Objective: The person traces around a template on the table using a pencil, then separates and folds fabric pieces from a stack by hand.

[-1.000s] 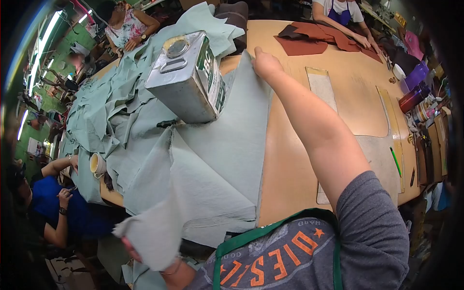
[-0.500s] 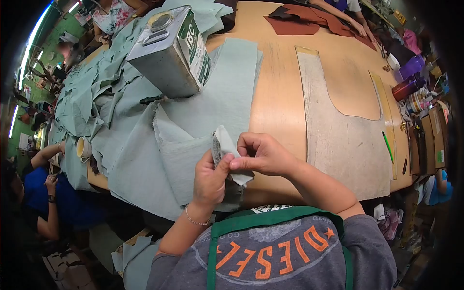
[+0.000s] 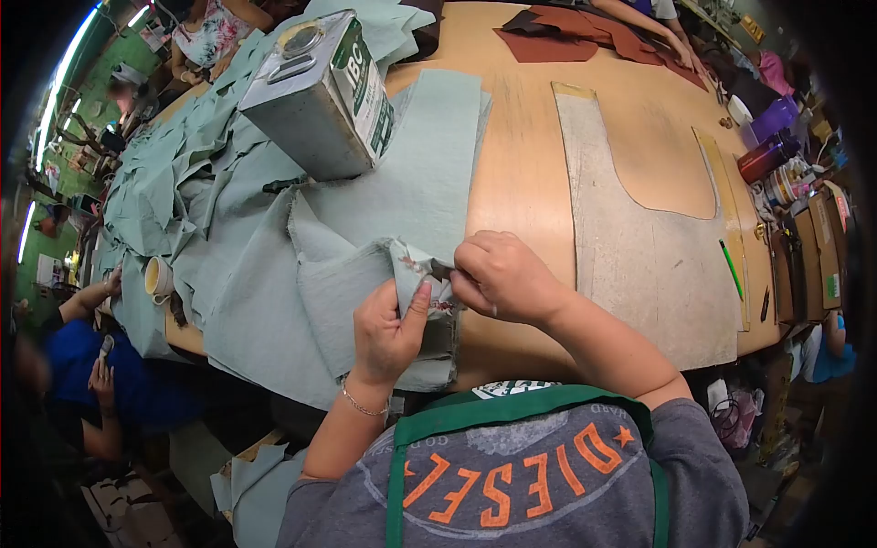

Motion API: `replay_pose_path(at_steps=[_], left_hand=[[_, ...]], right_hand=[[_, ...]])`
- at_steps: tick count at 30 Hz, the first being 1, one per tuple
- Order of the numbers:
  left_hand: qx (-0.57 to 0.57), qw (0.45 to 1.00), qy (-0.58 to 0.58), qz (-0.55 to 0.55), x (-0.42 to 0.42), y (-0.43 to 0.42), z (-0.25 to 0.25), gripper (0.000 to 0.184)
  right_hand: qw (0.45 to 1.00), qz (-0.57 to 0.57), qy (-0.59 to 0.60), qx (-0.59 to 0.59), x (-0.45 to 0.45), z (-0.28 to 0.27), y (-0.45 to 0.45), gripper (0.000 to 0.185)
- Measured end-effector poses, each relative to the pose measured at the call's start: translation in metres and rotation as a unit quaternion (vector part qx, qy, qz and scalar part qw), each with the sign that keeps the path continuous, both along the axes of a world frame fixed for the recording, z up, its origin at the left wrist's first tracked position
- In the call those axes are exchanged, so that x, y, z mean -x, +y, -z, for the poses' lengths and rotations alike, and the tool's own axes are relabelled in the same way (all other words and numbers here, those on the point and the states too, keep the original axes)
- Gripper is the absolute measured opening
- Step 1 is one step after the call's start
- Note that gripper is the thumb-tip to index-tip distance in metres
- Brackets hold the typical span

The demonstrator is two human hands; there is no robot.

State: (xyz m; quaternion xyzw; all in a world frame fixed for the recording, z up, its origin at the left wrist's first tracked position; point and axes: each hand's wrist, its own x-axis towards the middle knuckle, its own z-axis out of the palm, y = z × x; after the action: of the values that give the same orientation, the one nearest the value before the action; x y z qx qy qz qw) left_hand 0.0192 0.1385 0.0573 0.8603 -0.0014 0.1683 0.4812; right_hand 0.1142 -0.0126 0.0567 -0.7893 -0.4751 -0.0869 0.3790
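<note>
My left hand (image 3: pixel 388 333) is closed on a crumpled piece of pale grey-green cloth (image 3: pixel 408 265), with its thumb on top. Reddish-brown marks show on the cloth's folds. At the right side of the cloth, my right hand (image 3: pixel 502 279) is curled shut. A small dark bit (image 3: pixel 441 272) shows between its fingertips and the cloth; whether it is a separate thing or a fold, I cannot tell. Under and beyond my hands lie layered grey-green fabric sheets (image 3: pixel 402 215) with frayed edges.
A metal can (image 3: pixel 311 119) stands on the fabric, left of centre. To the right lie a large pale pattern piece (image 3: pixel 639 283), a green pen (image 3: pixel 731 269) and a tumbler (image 3: pixel 767 160). A cup (image 3: pixel 158 279) sits at the left edge. Other people work around the table (image 3: pixel 516 173).
The cloth was folded into a narrow bundle with both hands together on it. Now it is spread more, its reddish marks show, and my right hand has moved slightly up and right.
</note>
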Motion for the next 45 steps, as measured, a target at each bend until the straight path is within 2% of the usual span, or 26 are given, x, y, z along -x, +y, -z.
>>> replay_pose_path(at_steps=[4,6,7,8,9,10,11,13,14,15,17,20,21,23,24,25,26,27,29,30,31,32,35,38,41,45], left_hand=[[-0.075,0.991,-0.104,-0.044,0.013,0.0,-0.005,0.006],[-0.045,0.986,-0.122,-0.104,0.035,0.012,-0.012,0.008],[-0.22,0.951,-0.192,-0.103,0.043,0.028,-0.01,0.011],[-0.387,0.882,-0.252,-0.098,0.055,0.048,-0.005,0.014],[-0.327,0.894,-0.275,-0.138,0.065,0.065,0.002,0.02],[0.0,0.974,-0.179,-0.138,0.076,0.086,0.005,0.03],[0.363,0.898,-0.166,-0.186,0.088,0.107,0.008,0.041],[0.592,0.79,-0.153,0.046,0.095,0.116,-0.039,0.06],[0.55,0.812,-0.193,0.014,0.099,0.123,-0.047,0.062],[0.537,0.814,-0.184,0.12,0.099,0.13,-0.058,0.063],[0.398,0.875,-0.265,0.077,0.137,0.191,-0.024,0.061],[0.466,0.855,-0.174,0.146,0.135,0.181,-0.038,0.058],[0.461,0.863,-0.205,-0.006,0.129,0.165,-0.034,0.061],[0.424,0.814,-0.251,-0.307,0.111,0.125,-0.026,0.066],[0.557,0.801,-0.17,0.138,0.113,0.136,-0.019,0.062],[0.628,0.76,-0.149,0.078,0.116,0.13,0.0,0.067],[0.695,0.71,-0.063,0.093,0.109,0.116,0.001,0.067],[0.724,0.681,-0.057,0.092,0.088,0.086,-0.002,0.062],[0.619,0.78,0.051,-0.079,0.065,0.047,-0.003,0.055],[0.566,0.815,0.069,-0.099,0.051,0.028,-0.008,0.05],[0.548,0.833,0.067,-0.046,0.036,0.015,-0.018,0.035],[0.55,0.832,0.073,-0.014,0.026,0.008,-0.014,0.031],[0.504,0.858,0.091,0.039,0.004,-0.006,0.001,0.024],[0.489,0.864,0.099,0.069,-0.003,-0.016,0.008,0.023],[0.502,0.856,0.101,0.066,-0.004,-0.022,0.008,0.023],[0.471,0.874,0.108,0.057,0.002,-0.019,0.011,0.022]], right_hand=[[0.981,0.147,-0.116,0.053,-0.027,0.019,0.003,0.011],[0.97,0.222,-0.048,0.089,-0.064,0.04,-0.011,0.012],[0.962,0.243,-0.024,0.12,-0.078,0.043,-0.014,0.012],[0.964,0.228,-0.033,0.13,-0.084,0.041,-0.012,0.013],[0.966,0.212,-0.041,0.14,-0.089,0.04,-0.008,0.013],[0.968,0.197,-0.05,0.147,-0.096,0.038,-0.003,0.013],[0.966,0.201,-0.067,0.149,-0.107,0.036,0.002,0.013],[0.961,0.211,-0.099,0.149,-0.134,0.031,0.013,0.013],[0.952,0.229,-0.113,0.167,-0.148,0.025,0.017,0.013],[0.943,0.246,-0.127,0.184,-0.163,0.018,0.022,0.015],[0.923,0.277,-0.133,0.232,-0.199,0.007,0.028,0.018],[0.917,0.302,-0.126,0.228,-0.236,-0.013,0.033,0.022],[0.921,0.301,-0.112,0.22,-0.242,-0.015,0.037,0.021],[0.927,0.3,-0.082,0.21,-0.251,-0.014,0.044,0.021],[0.931,0.307,-0.065,0.187,-0.253,-0.012,0.047,0.022],[0.934,0.313,-0.046,0.165,-0.254,-0.008,0.051,0.027],[0.936,0.319,-0.025,0.143,-0.253,-0.005,0.054,0.035],[0.946,0.306,-0.027,0.105,-0.244,-0.003,0.056,0.035],[0.959,0.281,-0.034,0.029,-0.206,-0.006,0.057,0.036],[0.974,0.22,0.057,0.01,-0.173,-0.014,0.052,0.036],[0.977,0.156,0.147,-0.009,-0.136,-0.02,0.045,0.037],[0.981,0.08,0.174,-0.039,-0.102,-0.016,0.037,0.038],[0.944,-0.127,0.305,0.014,-0.026,-0.016,0.006,0.037],[0.894,-0.13,0.429,0.014,-0.003,-0.002,-0.003,0.033],[0.866,-0.145,0.474,-0.054,0.001,0.011,-0.006,0.034],[0.859,-0.169,0.481,-0.045,0.008,0.011,-0.004,0.033]])
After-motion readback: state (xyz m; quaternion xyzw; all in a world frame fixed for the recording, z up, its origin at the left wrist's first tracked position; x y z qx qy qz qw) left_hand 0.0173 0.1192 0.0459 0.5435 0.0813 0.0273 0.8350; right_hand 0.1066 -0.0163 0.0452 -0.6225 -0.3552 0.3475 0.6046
